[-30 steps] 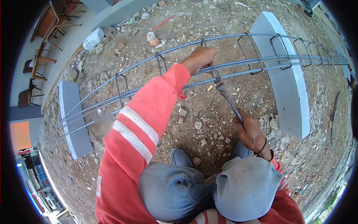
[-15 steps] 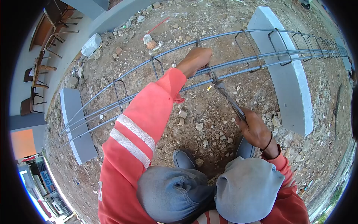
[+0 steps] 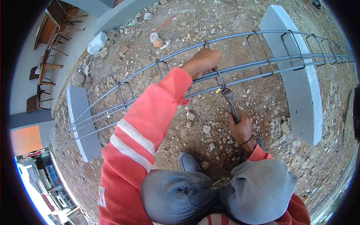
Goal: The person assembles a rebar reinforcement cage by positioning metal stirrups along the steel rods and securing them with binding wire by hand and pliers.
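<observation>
Stony ground (image 3: 183, 32) lies under the rebar cage (image 3: 247, 65), likely heavy, its long axis running left to right. At the cage's near side, stiff-looking pincers (image 3: 231, 103), best gripped by the handles, point toward it; the right hand (image 3: 242, 128) has fingers wrapped round them, the left hand (image 3: 205, 60) curls at the cage, hold hidden.

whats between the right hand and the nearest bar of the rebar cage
The pincers, held by the right hand with their biting end up at the nearest bar; stony soil shows beneath, all in the head view.
</observation>
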Demonstrator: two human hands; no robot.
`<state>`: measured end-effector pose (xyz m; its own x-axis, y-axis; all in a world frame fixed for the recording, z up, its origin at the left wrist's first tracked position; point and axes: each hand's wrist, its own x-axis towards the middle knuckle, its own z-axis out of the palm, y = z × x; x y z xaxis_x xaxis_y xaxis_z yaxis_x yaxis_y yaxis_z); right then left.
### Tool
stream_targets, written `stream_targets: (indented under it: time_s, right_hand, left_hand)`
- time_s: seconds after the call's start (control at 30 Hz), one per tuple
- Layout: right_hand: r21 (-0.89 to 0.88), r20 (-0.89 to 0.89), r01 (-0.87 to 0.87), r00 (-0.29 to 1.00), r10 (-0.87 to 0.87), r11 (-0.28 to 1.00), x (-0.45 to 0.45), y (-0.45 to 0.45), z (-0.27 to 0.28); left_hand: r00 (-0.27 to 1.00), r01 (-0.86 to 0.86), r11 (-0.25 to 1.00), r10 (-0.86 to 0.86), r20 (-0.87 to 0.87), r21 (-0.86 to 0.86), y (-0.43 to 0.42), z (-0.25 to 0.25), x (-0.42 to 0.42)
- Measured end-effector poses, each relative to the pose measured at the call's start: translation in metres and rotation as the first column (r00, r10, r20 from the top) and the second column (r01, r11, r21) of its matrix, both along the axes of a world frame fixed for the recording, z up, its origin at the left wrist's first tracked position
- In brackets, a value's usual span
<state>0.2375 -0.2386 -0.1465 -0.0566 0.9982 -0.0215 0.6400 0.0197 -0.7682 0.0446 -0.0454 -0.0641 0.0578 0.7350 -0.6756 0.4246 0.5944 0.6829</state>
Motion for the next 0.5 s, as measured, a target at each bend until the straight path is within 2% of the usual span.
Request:
stream_targets:
  time_s: [0.07, 0.13, 0.2, 0.23, 0.3, 0.33, 0.4, 0.43, 0.47, 0.5]
  right_hand:
    - [0.003, -0.005, -0.005, 1.0, 0.005, 1.0, -0.002, -0.001, -0.006]
    - [0.021, -0.005, -0.009, 1.0, 0.01, 1.0, -0.004, 0.002, -0.01]
    - [0.032, -0.14, 0.021, 0.99, -0.016, 0.999, -0.008, -0.002, -0.012]
    - [0.03, -0.143, 0.019, 0.99, -0.015, 0.999, -0.006, -0.003, -0.01]
    - [-0.079, -0.147, -0.05, 0.988, 0.038, 0.996, 0.002, -0.007, -0.003]
    - [-0.078, -0.145, -0.052, 0.989, 0.041, 0.996, 0.005, -0.009, -0.005]
    - [-0.429, -0.405, -0.249, 0.912, 0.062, 0.868, 0.013, -0.015, -0.011]
    - [-0.419, -0.402, -0.253, 0.913, 0.071, 0.872, 0.02, -0.016, -0.013]
    - [-0.457, -0.884, -0.698, 0.425, -0.195, 0.551, 0.03, -0.015, -0.016]
    - [-0.053, -0.754, -0.961, -0.139, -0.641, 0.271, 0.036, -0.016, -0.022]
  left_hand:
    - [0.999, 0.021, 0.999, -0.022, -0.026, -0.03, 0.001, -0.004, -0.001]
    - [0.987, 0.079, 0.997, -0.075, -0.145, 0.021, 0.0, 0.006, 0.0]
    - [0.987, 0.067, 0.997, -0.061, -0.146, 0.035, -0.005, 0.019, 0.003]
    - [0.988, 0.057, 0.997, -0.049, -0.144, 0.049, -0.007, 0.022, 0.004]
    - [0.992, 0.037, 0.999, -0.034, -0.123, 0.023, -0.001, 0.007, 0.001]
    - [0.995, 0.019, 1.0, -0.019, -0.1, 0.001, 0.002, 0.0, -0.001]
    - [0.996, 0.011, 1.0, -0.011, -0.087, 0.002, 0.002, -0.008, -0.003]
    - [0.997, 0.012, 1.0, -0.011, -0.079, 0.009, 0.003, -0.008, -0.004]
    - [0.997, 0.008, 1.0, -0.006, -0.08, 0.026, 0.002, -0.009, -0.004]
    - [0.998, 0.001, 0.999, 0.002, -0.059, 0.051, 0.0, -0.013, -0.003]
